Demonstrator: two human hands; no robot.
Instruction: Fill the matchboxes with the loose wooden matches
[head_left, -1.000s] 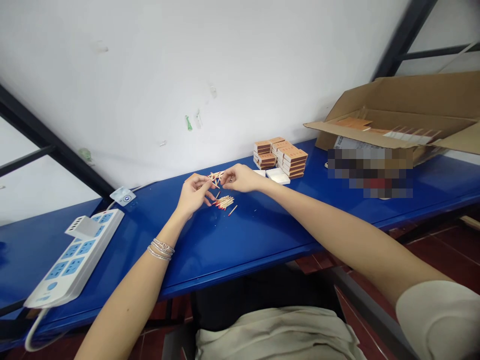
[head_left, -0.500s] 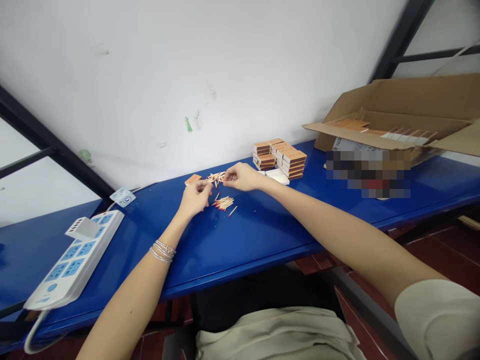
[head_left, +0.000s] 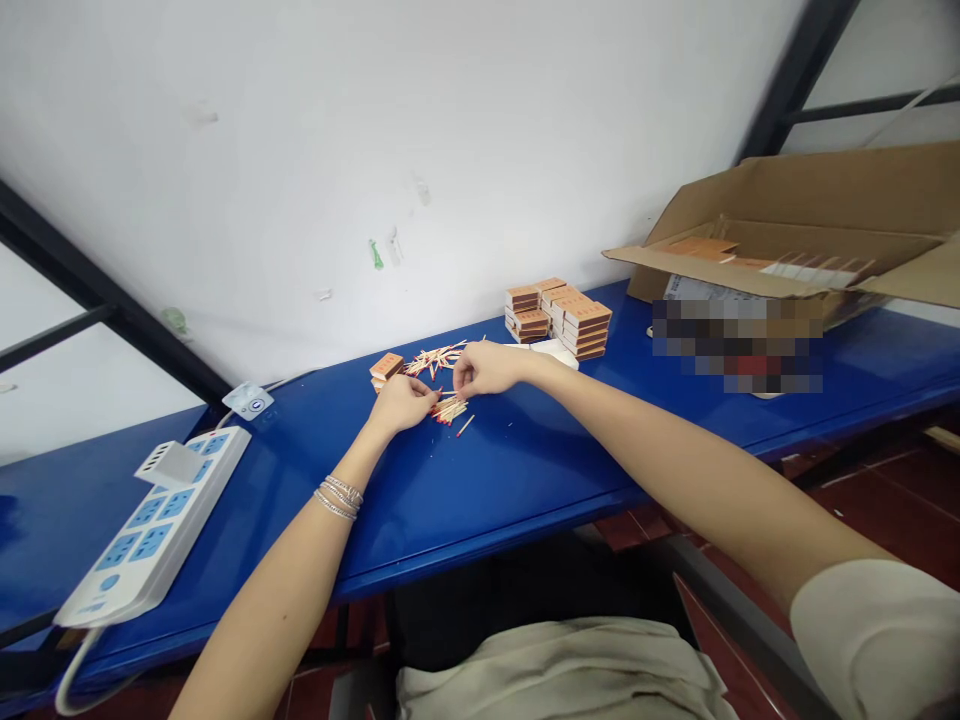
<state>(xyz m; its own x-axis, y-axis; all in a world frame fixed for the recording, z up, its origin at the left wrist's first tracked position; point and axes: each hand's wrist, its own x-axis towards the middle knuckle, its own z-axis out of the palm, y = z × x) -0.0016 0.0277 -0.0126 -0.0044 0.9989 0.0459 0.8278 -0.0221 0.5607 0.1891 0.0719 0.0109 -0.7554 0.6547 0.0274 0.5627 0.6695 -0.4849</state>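
Over wooden matches (head_left: 450, 409), left hand (head_left: 401, 403), right hand (head_left: 487, 368), pile partly hidden

Nothing can be read from where I stand: the printing on the matchboxes (head_left: 577, 325) at one o'clock is too small, and the pixelated patch (head_left: 735, 345) at two o'clock hides whatever lies beneath.

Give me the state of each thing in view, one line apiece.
left hand: fingertips at the red-tipped matches
right hand: curled down just above those matches
red-tipped matches: small loose bunch on the table
scattered matches: spread in a loose heap
stacked matchboxes: closed, in piles
cardboard carton: open, flaps out
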